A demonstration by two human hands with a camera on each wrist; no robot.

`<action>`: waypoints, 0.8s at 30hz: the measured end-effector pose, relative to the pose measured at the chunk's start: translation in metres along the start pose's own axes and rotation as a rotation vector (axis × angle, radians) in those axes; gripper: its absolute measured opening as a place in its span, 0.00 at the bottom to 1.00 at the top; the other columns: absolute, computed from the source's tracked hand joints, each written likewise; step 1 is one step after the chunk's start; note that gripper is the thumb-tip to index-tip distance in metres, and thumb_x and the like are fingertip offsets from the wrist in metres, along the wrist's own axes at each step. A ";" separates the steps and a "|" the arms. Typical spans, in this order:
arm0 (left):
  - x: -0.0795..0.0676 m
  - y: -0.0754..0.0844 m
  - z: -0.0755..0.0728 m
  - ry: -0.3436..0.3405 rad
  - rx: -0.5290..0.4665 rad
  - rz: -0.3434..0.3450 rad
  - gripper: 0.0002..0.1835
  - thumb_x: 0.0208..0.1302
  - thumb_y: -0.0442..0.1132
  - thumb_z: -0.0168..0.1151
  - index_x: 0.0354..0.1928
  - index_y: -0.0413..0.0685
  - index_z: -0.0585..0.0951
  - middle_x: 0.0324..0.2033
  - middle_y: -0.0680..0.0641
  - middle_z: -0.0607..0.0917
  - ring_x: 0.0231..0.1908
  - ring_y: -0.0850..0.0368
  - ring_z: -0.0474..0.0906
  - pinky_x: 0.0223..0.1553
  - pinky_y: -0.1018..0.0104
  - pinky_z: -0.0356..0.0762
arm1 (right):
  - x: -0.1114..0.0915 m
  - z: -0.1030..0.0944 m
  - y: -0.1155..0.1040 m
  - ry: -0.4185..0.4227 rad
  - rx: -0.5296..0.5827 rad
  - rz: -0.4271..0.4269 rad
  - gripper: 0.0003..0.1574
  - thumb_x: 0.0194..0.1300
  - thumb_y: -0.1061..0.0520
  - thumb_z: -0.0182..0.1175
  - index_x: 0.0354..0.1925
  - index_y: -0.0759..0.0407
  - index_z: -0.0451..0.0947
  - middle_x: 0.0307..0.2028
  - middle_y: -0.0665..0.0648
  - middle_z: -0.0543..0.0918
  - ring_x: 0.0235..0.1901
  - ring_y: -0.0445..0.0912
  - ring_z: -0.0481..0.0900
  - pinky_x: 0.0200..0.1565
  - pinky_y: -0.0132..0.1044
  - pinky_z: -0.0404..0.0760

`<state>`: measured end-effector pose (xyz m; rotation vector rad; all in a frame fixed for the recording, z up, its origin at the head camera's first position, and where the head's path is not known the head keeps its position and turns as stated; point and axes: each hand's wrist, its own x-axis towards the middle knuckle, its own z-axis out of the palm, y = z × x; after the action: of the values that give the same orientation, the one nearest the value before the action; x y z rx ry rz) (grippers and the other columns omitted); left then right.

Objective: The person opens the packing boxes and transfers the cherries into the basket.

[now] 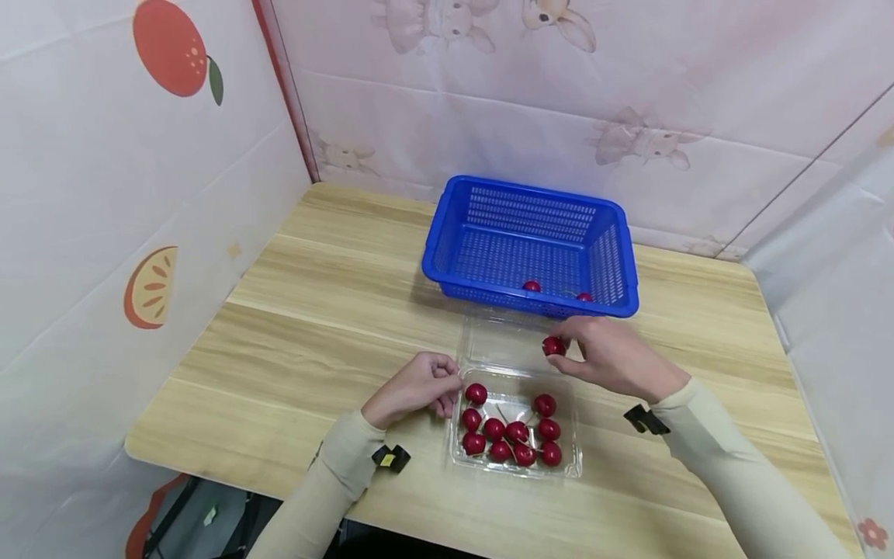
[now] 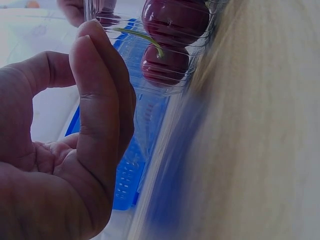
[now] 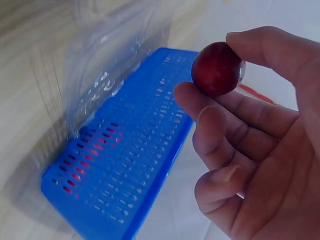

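Note:
A cherry is pinched between the thumb and fingers of my right hand, above the raised lid of a clear plastic box. In the right wrist view this dark red cherry sits at the fingertips, the other fingers curled below. My left hand is at the box's upper left corner, bent fingers and thumb holding its rim. In the left wrist view the fingertips meet the clear wall beside two cherries. Several cherries with stems lie inside the box.
A blue perforated basket stands behind the box, with cherries along its near side. The wooden table has printed cloth walls at its left, back and right. Its front edge lies close to my forearms.

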<state>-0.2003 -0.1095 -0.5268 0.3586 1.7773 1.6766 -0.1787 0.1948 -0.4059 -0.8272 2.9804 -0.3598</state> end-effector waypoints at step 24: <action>0.000 -0.001 0.001 0.006 -0.010 -0.017 0.06 0.68 0.32 0.59 0.39 0.33 0.78 0.20 0.51 0.82 0.17 0.61 0.78 0.19 0.73 0.82 | 0.030 -0.038 0.047 -0.021 0.041 0.221 0.26 0.70 0.47 0.66 0.57 0.63 0.83 0.43 0.59 0.90 0.31 0.44 0.81 0.32 0.38 0.82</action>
<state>-0.1991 -0.1090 -0.5273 0.3340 1.7715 1.6758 -0.2316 0.2269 -0.3787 -0.4883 2.9921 -0.3986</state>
